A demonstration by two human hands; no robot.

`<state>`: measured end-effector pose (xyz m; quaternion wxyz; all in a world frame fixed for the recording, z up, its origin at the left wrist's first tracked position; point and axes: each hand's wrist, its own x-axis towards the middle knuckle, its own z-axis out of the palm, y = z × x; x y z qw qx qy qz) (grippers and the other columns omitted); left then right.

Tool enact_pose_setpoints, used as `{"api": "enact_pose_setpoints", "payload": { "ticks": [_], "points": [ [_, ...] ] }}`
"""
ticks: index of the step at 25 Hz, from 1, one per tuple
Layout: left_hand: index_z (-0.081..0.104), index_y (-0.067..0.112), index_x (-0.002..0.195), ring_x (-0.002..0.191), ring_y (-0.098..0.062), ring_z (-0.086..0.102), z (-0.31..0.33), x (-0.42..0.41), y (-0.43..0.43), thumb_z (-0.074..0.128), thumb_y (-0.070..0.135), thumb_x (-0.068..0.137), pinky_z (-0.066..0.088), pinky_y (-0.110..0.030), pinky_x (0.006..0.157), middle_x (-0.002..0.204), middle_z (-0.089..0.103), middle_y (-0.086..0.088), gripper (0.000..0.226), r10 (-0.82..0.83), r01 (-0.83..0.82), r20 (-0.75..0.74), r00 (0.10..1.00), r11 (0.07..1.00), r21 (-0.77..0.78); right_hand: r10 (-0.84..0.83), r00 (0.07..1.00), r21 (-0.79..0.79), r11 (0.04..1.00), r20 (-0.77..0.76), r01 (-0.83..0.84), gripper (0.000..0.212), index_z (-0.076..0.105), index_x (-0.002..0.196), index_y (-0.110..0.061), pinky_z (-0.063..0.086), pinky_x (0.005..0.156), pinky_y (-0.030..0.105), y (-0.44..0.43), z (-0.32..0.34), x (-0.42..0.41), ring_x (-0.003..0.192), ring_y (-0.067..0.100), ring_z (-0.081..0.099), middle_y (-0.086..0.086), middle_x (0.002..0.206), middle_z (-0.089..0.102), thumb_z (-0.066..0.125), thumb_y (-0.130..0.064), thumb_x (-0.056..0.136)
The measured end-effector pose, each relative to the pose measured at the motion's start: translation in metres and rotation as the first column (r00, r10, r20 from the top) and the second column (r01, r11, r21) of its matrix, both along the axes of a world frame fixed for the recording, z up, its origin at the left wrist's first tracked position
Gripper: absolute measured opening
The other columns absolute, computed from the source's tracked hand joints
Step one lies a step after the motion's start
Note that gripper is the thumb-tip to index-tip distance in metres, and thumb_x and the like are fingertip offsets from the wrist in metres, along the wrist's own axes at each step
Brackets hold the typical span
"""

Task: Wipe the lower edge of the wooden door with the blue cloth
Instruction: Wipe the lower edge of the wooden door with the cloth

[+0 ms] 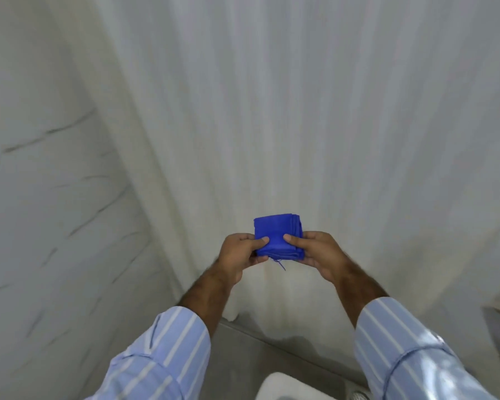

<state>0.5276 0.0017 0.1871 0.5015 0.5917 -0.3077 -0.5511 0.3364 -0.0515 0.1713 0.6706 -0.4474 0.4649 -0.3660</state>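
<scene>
A blue cloth (277, 235), folded into a small thick square, is held up in front of me at mid-frame. My left hand (238, 256) pinches its left side with the thumb on top. My right hand (318, 252) grips its right side the same way. A loose thread dangles from the cloth's lower edge. Behind the cloth stands the whitish, faintly grained door (272, 111), filling most of the view. Its lower edge (298, 337) meets the grey floor just below my forearms.
A marble-patterned wall (49, 197) with dark veins runs along the left. Grey floor (243, 359) lies at the bottom, with a white object (280, 388) near my feet. Striped light-blue sleeves cover both forearms.
</scene>
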Motion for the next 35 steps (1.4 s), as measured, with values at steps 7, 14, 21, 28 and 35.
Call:
{"api": "enact_pose_setpoints", "payload": {
  "ticks": [7,14,21,28,35],
  "points": [
    [0.068,-0.012,0.104,0.085,-0.029,0.074,0.022,0.141,0.070,0.071,0.009,0.089,0.065,-0.030,0.070,0.107,0.073,-0.026,0.026,0.326,-0.323,0.048,0.944,0.945,-0.049,0.324,0.946,-0.058,0.944,-0.008,-0.324,0.036,0.070,0.111,0.004,0.063,0.068,0.028,0.013,0.029,0.164,0.095,0.027,0.076,0.018,0.106,0.077,0.081,-0.018,0.084],
    [0.067,-0.002,0.089,0.076,-0.025,0.073,0.032,0.255,0.189,0.070,0.007,0.090,0.064,-0.027,0.062,0.097,0.072,-0.020,0.009,0.625,-0.619,0.041,0.779,0.778,-0.103,0.613,0.789,-0.080,0.785,-0.036,-0.614,0.025,0.070,0.108,0.001,0.063,0.066,0.025,0.081,0.038,0.331,0.086,0.021,0.077,0.017,0.104,0.078,0.074,-0.016,0.091],
    [0.070,-0.001,0.085,0.070,-0.023,0.075,0.022,0.346,0.353,0.077,0.005,0.083,0.065,-0.030,0.066,0.088,0.073,-0.015,0.010,0.853,-0.841,0.051,0.519,0.521,-0.146,0.799,0.600,-0.075,0.596,-0.048,-0.800,0.020,0.070,0.098,-0.001,0.062,0.061,0.025,0.215,0.034,0.479,0.076,0.019,0.077,0.017,0.098,0.077,0.080,-0.012,0.085],
    [0.063,0.005,0.082,0.054,-0.022,0.073,-0.010,0.398,0.483,0.075,0.009,0.086,0.052,-0.029,0.048,0.080,0.072,-0.017,0.014,0.953,-0.956,0.098,0.285,0.291,-0.045,0.866,0.492,-0.052,0.489,-0.088,-0.871,0.020,0.071,0.092,-0.003,0.063,0.069,0.033,0.348,-0.001,0.571,0.084,0.027,0.077,0.020,0.099,0.077,0.084,-0.014,0.081],
    [0.050,0.006,0.065,0.059,-0.025,0.068,-0.053,0.417,0.513,0.068,-0.001,0.089,0.057,-0.022,0.044,0.072,0.060,-0.012,0.031,0.982,-0.992,0.149,0.119,0.112,0.056,0.558,0.501,-0.507,0.159,-0.661,-0.847,0.056,0.055,0.137,-0.004,0.046,0.104,0.035,0.396,-0.027,0.594,0.126,0.029,0.057,0.013,0.135,0.062,0.066,-0.038,0.094]
  ]
}}
